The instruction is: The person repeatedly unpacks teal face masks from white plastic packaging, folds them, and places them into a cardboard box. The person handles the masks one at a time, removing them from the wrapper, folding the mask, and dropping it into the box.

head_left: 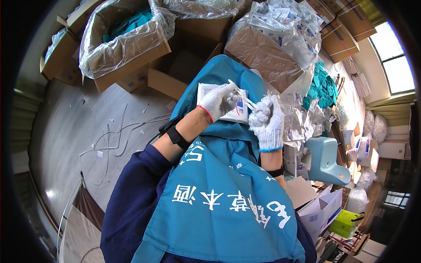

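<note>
Left hand in knit glove pins a flat white pouch on the teal apron over the lap, fingers pinching a thin white tube so the fisted right hand can grip its end; crinkly plastic packets heaped beside.

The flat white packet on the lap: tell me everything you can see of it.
The flat white packet is a soft, rectangular pouch, seemingly plastic or paper, with blue and red print near one corner. It lies on the teal apron, over the person's lap. The gloved left hand rests on it, covering its middle; the gloved right hand is beside its right edge. Thin white strips cross between the hands above it.
</note>
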Motion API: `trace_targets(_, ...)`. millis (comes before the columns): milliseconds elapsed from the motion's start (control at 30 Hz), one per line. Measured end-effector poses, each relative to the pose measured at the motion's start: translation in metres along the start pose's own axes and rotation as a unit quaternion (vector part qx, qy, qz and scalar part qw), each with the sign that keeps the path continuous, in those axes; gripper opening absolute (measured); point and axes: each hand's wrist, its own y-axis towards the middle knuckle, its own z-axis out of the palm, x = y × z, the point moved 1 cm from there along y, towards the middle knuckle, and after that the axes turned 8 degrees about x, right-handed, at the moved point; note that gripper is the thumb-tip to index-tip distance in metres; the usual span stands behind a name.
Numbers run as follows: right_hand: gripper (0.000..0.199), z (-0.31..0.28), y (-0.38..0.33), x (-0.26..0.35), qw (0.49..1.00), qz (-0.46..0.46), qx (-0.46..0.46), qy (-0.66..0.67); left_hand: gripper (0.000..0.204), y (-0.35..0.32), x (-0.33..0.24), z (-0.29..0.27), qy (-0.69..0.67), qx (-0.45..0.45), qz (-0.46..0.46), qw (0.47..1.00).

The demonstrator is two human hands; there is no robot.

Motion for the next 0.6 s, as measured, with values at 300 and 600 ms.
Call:
trace_targets(300, 0.038, -0.011, 0.000, 0.028, 0.996, -0.043, 0.049, 0.053, 0.017, -0.009, -0.011, 0.000, 0.368, 0.110, -0.028, 0.923)
trace_targets(600, 0.037, 0.004, -0.007, 0.027, 0.997, -0.067, 0.040, -0.004, 0.043, -0.021, -0.004, 0.010, 0.682, 0.082, 0.050, 0.725)
